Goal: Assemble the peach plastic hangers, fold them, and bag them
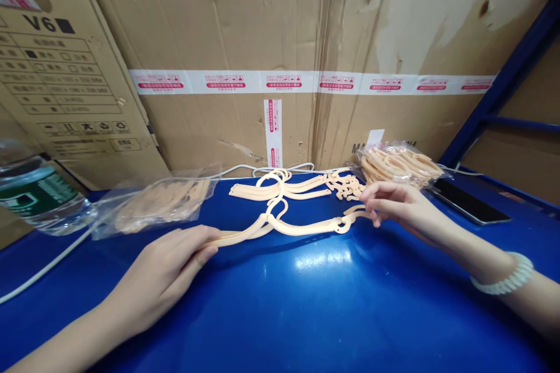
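A beige plastic clothes hanger (304,227) is held just above the blue tabletop, its hook pointing away from me. My left hand (177,268) is closed round the hanger's left end. At the right end sits a small ring-shaped beige part. My right hand (396,207) pinches a small curved beige plastic piece (356,210) close to that end; whether the piece is joined to the hanger I cannot tell. Behind lie several more beige hangers (254,191), stacked with their hooks away from me. Next to them is a heap of small beige plastic pieces (347,185).
Clear bags of beige parts lie at the left (161,204) and right (400,164). A black phone (470,201) rests on the blue table (306,315) at the right. At the left are a water bottle (39,192) and a white cable (48,268). Cardboard boxes (219,122) stand behind.
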`<state>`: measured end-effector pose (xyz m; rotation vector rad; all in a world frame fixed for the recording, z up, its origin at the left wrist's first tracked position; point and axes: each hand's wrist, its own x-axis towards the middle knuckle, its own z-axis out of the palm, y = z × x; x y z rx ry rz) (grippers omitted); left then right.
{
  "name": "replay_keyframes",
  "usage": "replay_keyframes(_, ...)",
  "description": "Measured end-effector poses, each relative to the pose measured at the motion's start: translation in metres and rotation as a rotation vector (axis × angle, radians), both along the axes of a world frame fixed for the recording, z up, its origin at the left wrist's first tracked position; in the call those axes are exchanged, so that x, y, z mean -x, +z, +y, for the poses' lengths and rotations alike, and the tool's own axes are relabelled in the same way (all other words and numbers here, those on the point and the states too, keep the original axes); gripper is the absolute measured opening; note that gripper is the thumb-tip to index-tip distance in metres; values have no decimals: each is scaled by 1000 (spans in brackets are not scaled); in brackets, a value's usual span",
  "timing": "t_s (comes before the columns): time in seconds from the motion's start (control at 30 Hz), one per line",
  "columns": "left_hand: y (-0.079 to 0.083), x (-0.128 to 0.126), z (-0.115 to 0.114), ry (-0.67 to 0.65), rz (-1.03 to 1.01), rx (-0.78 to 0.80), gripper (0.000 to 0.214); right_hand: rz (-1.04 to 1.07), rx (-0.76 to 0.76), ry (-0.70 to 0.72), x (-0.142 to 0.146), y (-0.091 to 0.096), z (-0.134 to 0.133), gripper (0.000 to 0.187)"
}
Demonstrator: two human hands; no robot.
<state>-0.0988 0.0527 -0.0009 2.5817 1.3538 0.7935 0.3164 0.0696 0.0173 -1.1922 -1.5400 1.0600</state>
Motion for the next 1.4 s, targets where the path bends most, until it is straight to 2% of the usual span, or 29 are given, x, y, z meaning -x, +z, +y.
replay_keyframes(0.07, -1, -3, 0, -26, 10, 11, 30, -265, -233, -16, 2, -2, 0, 17)
replay_keyframes(0.13, -2, -5, 1, -55, 29, -18, 30, -517, -445, 61, 3, -4, 0, 15)
replay_keyframes(0.23, -5, -7, 2, -106, 51, -95, 30, -743, -568, 243, 3, -8, 1, 18)
replay_keyframes(0.43, -12, -7, 5, -115, 129, -198, 21, -825, -551, 302, 1, -16, 6, 18)
replay_keyframes(0.7, -11, -6, 6, -76, 167, -284, 12, -858, -527, 249, 2, -18, 3, 21)
replay_keyframes(1.0, -19, 0, 13, -21, 65, -209, 15, -884, -466, 249, 4, -12, 1, 28)
replay_keyframes(1.13, -22, 2, 16, -44, 19, -178, 16, -907, -432, 210, 3, -11, 0, 31)
replay_keyframes(1.4, -24, 4, 19, -96, -8, -197, 13, -940, -338, 232, 3, -9, -2, 39)
